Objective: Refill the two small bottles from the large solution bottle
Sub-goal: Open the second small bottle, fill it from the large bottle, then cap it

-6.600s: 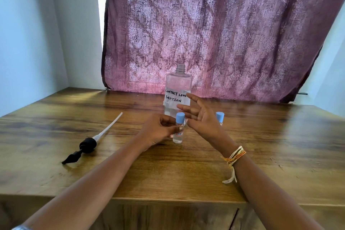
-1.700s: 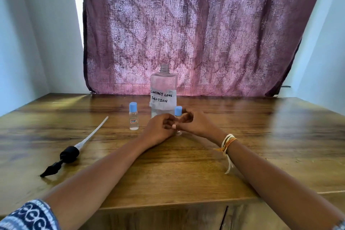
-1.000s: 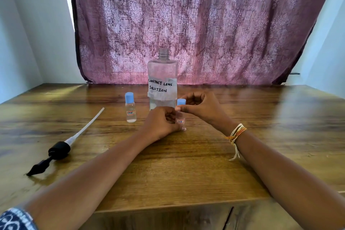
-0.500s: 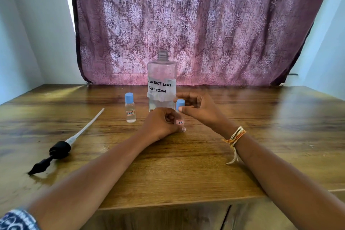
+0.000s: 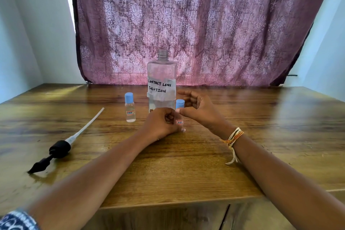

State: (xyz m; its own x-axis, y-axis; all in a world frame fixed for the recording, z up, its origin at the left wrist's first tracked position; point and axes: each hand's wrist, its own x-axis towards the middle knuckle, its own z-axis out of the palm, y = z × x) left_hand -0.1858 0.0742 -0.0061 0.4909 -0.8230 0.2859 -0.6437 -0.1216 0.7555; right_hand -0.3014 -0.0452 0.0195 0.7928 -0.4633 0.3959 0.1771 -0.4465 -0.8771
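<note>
1. the left hand [image 5: 160, 125] is curled round the body of a small bottle [image 5: 179, 122] standing on the wooden table [image 5: 186, 164]; its fingers hide most of the bottle, leaving only the label and the base edge showing.
2. the right hand [image 5: 197, 110] has thumb and fingers bent round the bottle's blue cap [image 5: 180, 103]; whether they actually pinch the cap or only sit against it cannot be told.
3. whether the cap is loosened or tight cannot be told.
4. the large bottle [image 5: 162, 84] stands uncapped just behind the hands; its lower part is hidden by them, and the liquid level is hard to make out.
5. a second small bottle [image 5: 130, 108], capped, stands apart to the left.
6. a pump head with tube [image 5: 59, 146] lies near the left edge.
7. the left sleeve [image 5: 16, 220] is cut off by the frame.
</note>
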